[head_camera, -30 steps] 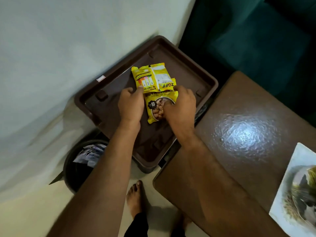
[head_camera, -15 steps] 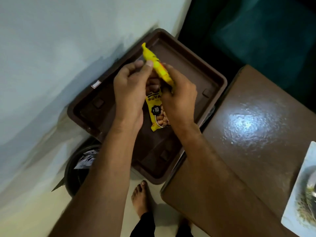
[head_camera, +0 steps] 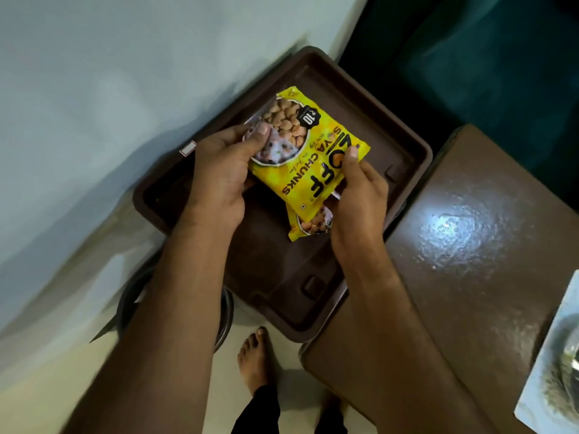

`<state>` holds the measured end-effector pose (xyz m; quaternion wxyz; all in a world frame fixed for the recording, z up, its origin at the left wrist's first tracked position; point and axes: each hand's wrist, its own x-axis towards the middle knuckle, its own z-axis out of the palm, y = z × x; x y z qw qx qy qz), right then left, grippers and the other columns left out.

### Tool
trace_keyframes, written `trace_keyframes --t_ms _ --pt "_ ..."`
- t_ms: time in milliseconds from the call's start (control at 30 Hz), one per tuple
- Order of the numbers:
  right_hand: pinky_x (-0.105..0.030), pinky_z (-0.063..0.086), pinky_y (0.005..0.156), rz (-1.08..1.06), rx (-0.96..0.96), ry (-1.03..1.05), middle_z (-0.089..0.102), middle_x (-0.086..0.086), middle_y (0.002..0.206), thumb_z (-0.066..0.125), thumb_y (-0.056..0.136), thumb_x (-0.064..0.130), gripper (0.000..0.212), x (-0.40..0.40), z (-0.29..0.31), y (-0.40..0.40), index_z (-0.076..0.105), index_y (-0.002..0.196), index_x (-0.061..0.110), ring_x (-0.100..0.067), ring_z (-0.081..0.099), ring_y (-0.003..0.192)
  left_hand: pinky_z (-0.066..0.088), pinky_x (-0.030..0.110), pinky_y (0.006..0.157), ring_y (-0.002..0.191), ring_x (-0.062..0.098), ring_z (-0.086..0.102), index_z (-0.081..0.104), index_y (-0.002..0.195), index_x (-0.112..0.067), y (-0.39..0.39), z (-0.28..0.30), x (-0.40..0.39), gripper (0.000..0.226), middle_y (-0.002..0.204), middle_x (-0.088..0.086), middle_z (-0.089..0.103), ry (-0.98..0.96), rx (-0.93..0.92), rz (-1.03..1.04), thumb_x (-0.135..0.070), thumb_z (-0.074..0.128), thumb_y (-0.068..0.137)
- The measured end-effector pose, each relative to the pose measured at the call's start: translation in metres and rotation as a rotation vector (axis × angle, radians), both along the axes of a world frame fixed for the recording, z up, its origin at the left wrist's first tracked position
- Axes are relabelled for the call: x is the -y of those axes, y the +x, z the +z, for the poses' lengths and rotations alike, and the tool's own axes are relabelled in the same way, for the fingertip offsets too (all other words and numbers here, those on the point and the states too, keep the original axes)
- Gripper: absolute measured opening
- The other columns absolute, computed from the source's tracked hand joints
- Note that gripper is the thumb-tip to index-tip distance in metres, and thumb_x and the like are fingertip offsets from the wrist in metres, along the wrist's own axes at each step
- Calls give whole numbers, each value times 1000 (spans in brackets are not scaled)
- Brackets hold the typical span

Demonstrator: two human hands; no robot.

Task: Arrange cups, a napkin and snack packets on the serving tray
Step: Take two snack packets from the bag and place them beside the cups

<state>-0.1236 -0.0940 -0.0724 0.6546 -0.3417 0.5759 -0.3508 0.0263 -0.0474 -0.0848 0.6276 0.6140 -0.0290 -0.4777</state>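
Note:
A dark brown serving tray (head_camera: 404, 142) sits below me beside the wall. Over it I hold a yellow soya chunks packet (head_camera: 308, 151), printed front facing up. My left hand (head_camera: 219, 180) grips its left edge with the thumb on top. My right hand (head_camera: 360, 195) pinches its right edge. A second yellow packet (head_camera: 308, 225) lies flat on the tray underneath, mostly hidden by the held packet and my right hand. No cups or napkin are in view.
A brown glossy table (head_camera: 470, 245) adjoins the tray on the right, with a white plate (head_camera: 557, 364) at its far right edge. A dark round bin (head_camera: 225, 321) stands on the floor under my left arm. My bare foot (head_camera: 255, 355) is below the tray. A teal seat (head_camera: 485, 57) lies beyond.
The upper packet lay back side up on the tray, was lifted edge-on, and now faces front side up in both hands. The lower packet stayed put.

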Motion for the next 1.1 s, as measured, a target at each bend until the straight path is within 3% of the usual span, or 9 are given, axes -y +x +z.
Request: trace_keyframes --t_ms 167,300,367,433,533,600,900,1033,1100 --pt "-31 60 72 -104 -75 -199 73 8 75 63 101 9 12 7 1 -4 74 106 6 -6 68 72 62 28 65 78 17 79 75 84 -20 7 -2 -14 21 83 1 80 76 126 -114 1 76 83" --pt "-19 54 66 -68 -264 -369 68 12 70 61 102 12 15 11 -1 -2 76 100 16 1 61 67 62 30 70 85 11 79 80 84 -23 6 9 -13 15 87 -3 82 25 203 -176 -35 75 92" --pt "-11 46 60 -36 -404 -486 63 14 66 59 103 16 17 10 -3 -1 75 97 16 5 55 62 63 40 79 88 21 78 78 88 -8 -2 7 -8 37 88 11 81 47 427 -142 -41 68 98" --pt "-6 35 53 1 -602 -650 54 16 59 57 104 19 20 9 -4 -1 74 95 12 6 52 55 58 42 70 73 21 71 71 82 1 -15 3 -6 49 76 16 74 99 788 -103 -42 61 102" --pt "-10 31 47 69 -822 -839 46 13 56 55 104 21 23 8 -2 -1 71 93 10 -7 44 47 47 22 57 64 10 64 67 81 -5 -29 -1 -13 43 69 2 69 95 1066 17 -39 57 106" --pt "-10 30 46 95 -856 -872 50 12 60 55 104 21 23 11 -2 -2 70 92 9 0 39 44 40 10 58 65 5 62 66 83 -6 -31 -6 -17 37 71 -1 67 58 1127 66 -32 56 108" --pt "-9 39 55 149 -681 -779 57 19 60 56 102 21 23 34 -1 -14 69 85 11 6 59 57 40 9 68 73 2 61 68 104 -8 -10 5 -27 25 82 -10 66 198 1055 282 -28 53 103" --pt "-21 45 56 435 -557 -875 58 17 59 56 101 21 23 46 7 -12 66 84 9 5 62 60 51 27 102 119 13 63 67 128 -13 -3 20 -12 40 124 0 69 -65 1031 -214 -39 64 98" --pt "-36 49 57 577 -521 -939 60 10 62 56 100 22 24 50 11 -6 65 84 7 -3 61 61 52 24 100 115 3 66 68 130 -13 -7 20 -3 46 120 -4 72 -117 975 -510 -40 73 93"
